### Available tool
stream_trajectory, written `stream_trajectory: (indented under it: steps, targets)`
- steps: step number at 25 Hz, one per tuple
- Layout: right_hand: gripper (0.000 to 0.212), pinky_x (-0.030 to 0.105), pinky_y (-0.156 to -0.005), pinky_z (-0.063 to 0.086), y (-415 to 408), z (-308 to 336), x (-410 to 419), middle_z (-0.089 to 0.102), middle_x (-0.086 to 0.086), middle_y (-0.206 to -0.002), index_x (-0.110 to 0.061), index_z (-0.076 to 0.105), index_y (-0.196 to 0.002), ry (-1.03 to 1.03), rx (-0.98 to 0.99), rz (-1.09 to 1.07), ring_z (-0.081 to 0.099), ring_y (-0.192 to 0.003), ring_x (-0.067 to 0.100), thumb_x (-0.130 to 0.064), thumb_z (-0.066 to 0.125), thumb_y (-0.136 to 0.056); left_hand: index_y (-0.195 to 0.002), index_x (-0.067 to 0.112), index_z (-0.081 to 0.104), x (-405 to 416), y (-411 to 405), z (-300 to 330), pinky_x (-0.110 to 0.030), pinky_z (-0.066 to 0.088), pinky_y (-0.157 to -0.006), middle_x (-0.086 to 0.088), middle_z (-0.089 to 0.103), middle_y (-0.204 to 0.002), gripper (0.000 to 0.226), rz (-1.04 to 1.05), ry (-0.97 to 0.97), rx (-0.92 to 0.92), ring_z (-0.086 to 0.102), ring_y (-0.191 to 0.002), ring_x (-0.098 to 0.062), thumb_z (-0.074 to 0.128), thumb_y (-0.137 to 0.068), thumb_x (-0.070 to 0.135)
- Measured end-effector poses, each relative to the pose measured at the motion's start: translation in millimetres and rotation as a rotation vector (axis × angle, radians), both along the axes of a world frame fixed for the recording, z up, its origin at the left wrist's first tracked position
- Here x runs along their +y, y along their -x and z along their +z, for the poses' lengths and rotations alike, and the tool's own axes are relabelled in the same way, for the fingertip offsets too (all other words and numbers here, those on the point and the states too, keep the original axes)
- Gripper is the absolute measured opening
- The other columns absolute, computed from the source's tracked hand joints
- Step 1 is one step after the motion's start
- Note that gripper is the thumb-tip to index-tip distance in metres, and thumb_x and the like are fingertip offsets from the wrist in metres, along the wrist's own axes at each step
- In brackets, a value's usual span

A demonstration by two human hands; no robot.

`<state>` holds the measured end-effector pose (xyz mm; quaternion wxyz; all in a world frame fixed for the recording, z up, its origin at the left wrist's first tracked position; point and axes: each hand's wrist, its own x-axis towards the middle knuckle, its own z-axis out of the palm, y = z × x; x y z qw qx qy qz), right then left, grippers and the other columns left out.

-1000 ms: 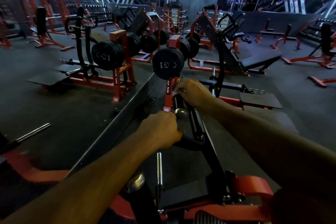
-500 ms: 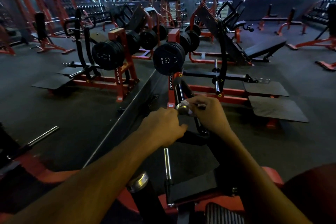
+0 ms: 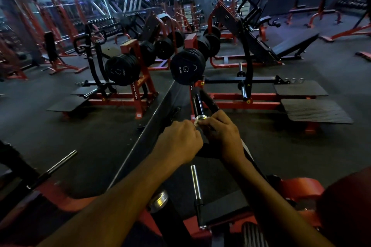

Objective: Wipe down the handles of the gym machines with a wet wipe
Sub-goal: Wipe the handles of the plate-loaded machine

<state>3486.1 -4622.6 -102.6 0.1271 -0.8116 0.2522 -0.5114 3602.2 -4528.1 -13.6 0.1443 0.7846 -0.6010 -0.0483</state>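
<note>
Both hands meet at the chrome end of the black handle (image 3: 197, 104).
Left hand (image 3: 178, 140) curled, contents hidden; right hand (image 3: 222, 134) pinches a white wipe (image 3: 196, 123); the plate (image 3: 185, 69) beyond the handle reads "15 KG".

The wet wipe (image 3: 196, 123) is mostly hidden between both hands' curled fingers (image 3: 208, 124); apparently white.

Gym, weight plates (image 3: 187, 70), red machines (image 3: 138, 94)
</note>
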Motion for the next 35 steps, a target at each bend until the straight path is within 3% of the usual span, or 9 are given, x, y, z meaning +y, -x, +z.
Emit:
stream_trajectory:
  steps: [3, 7, 10, 12, 18, 22, 28, 32, 35]
  targets:
    - [0.018, 0.024, -0.072, 0.053, 4.9, -3.9, -6.8, 0.059, -0.002, -0.103, -0.013, 0.07, -0.098, 0.043, 0.097, -0.008, 0.057, -0.085, 0.009, -0.013, 0.079, -0.083, -0.073, 0.018, 0.054, 1.9, 0.3, 3.1, -0.031, 0.047, -0.059, -0.003, 0.061, -0.073, 0.034, -0.005, 0.0, 0.034, 0.061, -0.063, -0.015, 0.04, -0.103, 0.028]
    - [0.006, 0.017, -0.077, 0.052, 11.5, 4.4, -9.8, 0.063, -0.006, -0.099, -0.018, 0.068, -0.089, -0.216, -0.179, -0.035, 0.062, -0.09, 0.005, -0.015, 0.073, -0.089, -0.101, 0.021, 0.052, 3.8, 0.7, 5.0, -0.034, 0.054, -0.061, -0.002, 0.062, -0.082, 0.01, -0.017, -0.012, 0.109, 0.063, -0.068, -0.016, 0.044, -0.102, 0.027]
    - [0.009, 0.011, -0.078, 0.049, 4.1, 23.4, -28.5, 0.066, -0.011, -0.098, -0.026, 0.073, -0.092, -0.382, -0.153, 0.008, 0.063, -0.091, -0.001, -0.016, 0.073, -0.092, -0.145, 0.034, 0.034, 3.6, 1.3, 8.6, -0.026, 0.049, -0.057, 0.001, 0.061, -0.087, 0.046, -0.033, -0.041, 0.145, 0.064, -0.07, -0.014, 0.047, -0.102, 0.027]
    - [0.008, 0.014, -0.078, 0.051, -3.7, 36.9, -43.1, 0.065, -0.011, -0.099, -0.022, 0.075, -0.097, -0.345, 0.03, 0.045, 0.062, -0.088, -0.001, -0.018, 0.07, -0.094, -0.155, 0.039, 0.027, 4.4, 2.9, 11.3, -0.026, 0.05, -0.062, 0.004, 0.059, -0.087, 0.057, -0.032, -0.085, 0.1, 0.062, -0.072, -0.01, 0.045, -0.102, 0.029]
    - [0.012, 0.012, -0.077, 0.039, -31.6, 63.7, -95.1, 0.06, -0.008, -0.104, -0.016, 0.074, -0.102, -0.237, 0.33, 0.013, 0.056, -0.093, 0.004, -0.013, 0.065, -0.096, -0.159, 0.047, 0.012, 0.0, 4.5, 17.5, -0.037, 0.056, -0.079, 0.008, 0.049, -0.087, 0.064, -0.033, -0.192, 0.073, 0.061, -0.079, -0.013, 0.039, -0.103, 0.033]
    - [0.013, 0.017, -0.076, 0.042, -56.1, 75.1, -134.6, 0.065, 0.001, -0.109, -0.015, 0.075, -0.103, -0.219, 0.468, -0.01, 0.06, -0.093, 0.012, -0.011, 0.065, -0.095, -0.159, 0.047, 0.001, -0.5, 6.2, 19.4, -0.03, 0.056, -0.07, 0.01, 0.042, -0.082, 0.067, -0.043, -0.264, 0.051, 0.066, -0.081, -0.014, 0.039, -0.105, 0.036]
    - [0.013, 0.031, -0.08, 0.051, -75.8, 81.9, -154.9, 0.071, 0.005, -0.106, -0.017, 0.076, -0.095, -0.201, 0.562, -0.051, 0.068, -0.096, 0.025, -0.009, 0.067, -0.09, -0.159, 0.048, -0.003, -6.1, 5.4, 20.8, -0.035, 0.055, -0.069, 0.003, 0.055, -0.088, 0.073, -0.001, -0.316, 0.048, 0.064, -0.077, -0.016, 0.041, -0.103, 0.036]
    - [0.014, 0.017, -0.063, 0.039, -65.9, 108.8, -144.3, 0.062, -0.007, -0.094, -0.017, 0.071, -0.103, 0.014, 0.899, 0.13, 0.057, -0.081, 0.008, -0.011, 0.061, -0.095, -0.159, 0.049, -0.007, -8.0, 3.6, 20.0, -0.037, 0.057, -0.072, 0.003, 0.05, -0.091, 0.074, -0.01, -0.352, -0.016, 0.063, -0.077, -0.017, 0.042, -0.104, 0.038]
    - [0.01, 0.02, -0.066, 0.038, -62.6, 129.1, -129.9, 0.053, -0.01, -0.092, -0.019, 0.065, -0.104, 0.206, 1.142, 0.295, 0.049, -0.077, 0.004, -0.016, 0.059, -0.097, -0.159, 0.047, -0.011, -12.7, 3.8, 19.3, -0.039, 0.055, -0.08, -0.007, 0.06, -0.114, 0.076, 0.016, -0.394, -0.047, 0.062, -0.082, -0.017, 0.042, -0.105, 0.041]
